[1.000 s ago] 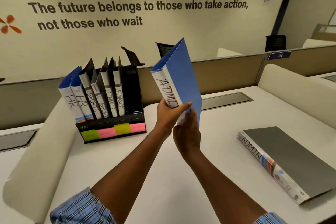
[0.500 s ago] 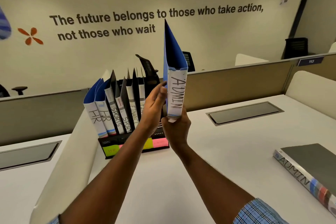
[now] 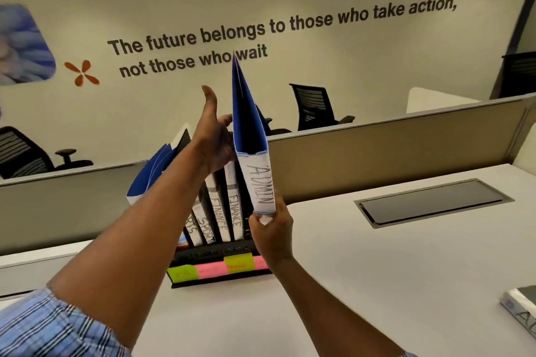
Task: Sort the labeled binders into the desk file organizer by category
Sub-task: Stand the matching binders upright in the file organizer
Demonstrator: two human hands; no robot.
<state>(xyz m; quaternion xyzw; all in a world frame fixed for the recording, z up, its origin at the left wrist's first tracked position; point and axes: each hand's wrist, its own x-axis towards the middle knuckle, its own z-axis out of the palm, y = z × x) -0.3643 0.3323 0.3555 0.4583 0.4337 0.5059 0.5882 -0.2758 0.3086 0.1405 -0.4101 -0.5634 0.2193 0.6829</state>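
Observation:
A blue binder labelled ADMIN [image 3: 249, 130] stands upright over the right end of the black desk file organizer [image 3: 214, 253]. My right hand [image 3: 271, 233] grips its bottom spine end. My left hand [image 3: 214, 136] presses flat against its left cover, thumb raised. The organizer holds binders marked FINANCE [image 3: 234, 206] and SPORTS [image 3: 203, 226], plus blue ones [image 3: 150, 180] partly hidden behind my left forearm. Coloured sticky labels [image 3: 216, 268] run along the organizer's front. A second grey binder marked ADMIN [image 3: 520, 311] lies flat at the right edge.
A white desk [image 3: 377, 284] carries everything; a dark cable hatch [image 3: 432, 200] is set into it at the right. A beige partition [image 3: 391, 142] runs behind the organizer, with black office chairs beyond it. A curved white divider stands behind the organizer.
The blue ADMIN binder has travelled left and forward until it is right over the organizer's right end. My left hand slid up the cover. The camera has turned left, pushing the grey binder to the edge.

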